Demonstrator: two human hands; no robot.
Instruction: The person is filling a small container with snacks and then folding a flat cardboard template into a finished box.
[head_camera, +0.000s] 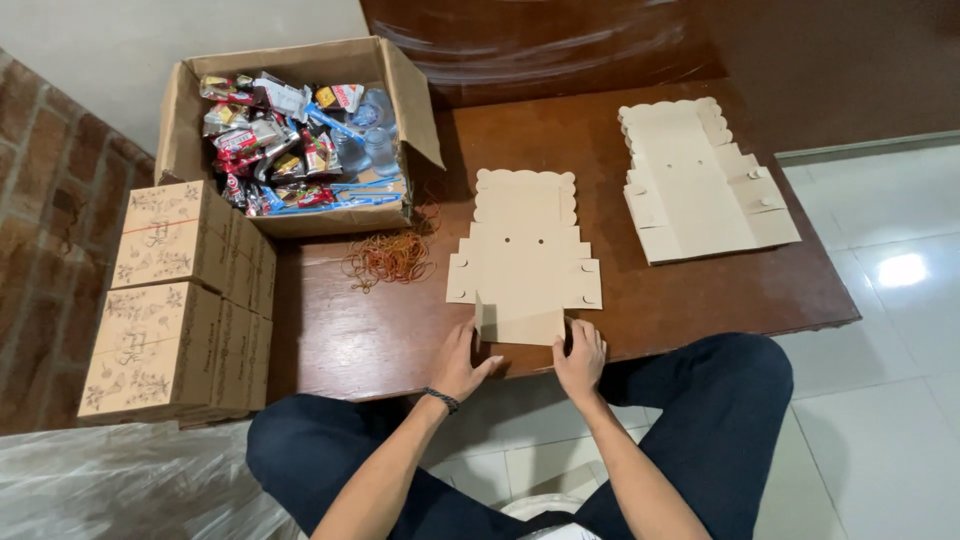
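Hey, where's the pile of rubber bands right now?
In the head view, the rubber bands lie on the wooden table, just in front of the open snack carton and left of the flat box blank.

Both forearms bare, rising from 6 o'clock and converging toward 12. Left hand (462, 362): dark band at wrist, fingers together, thumb splayed toward 2 o'clock, grip not closed. Right hand (581, 358): fingers curled downward, knuckles up, just beside the left, hands apart.
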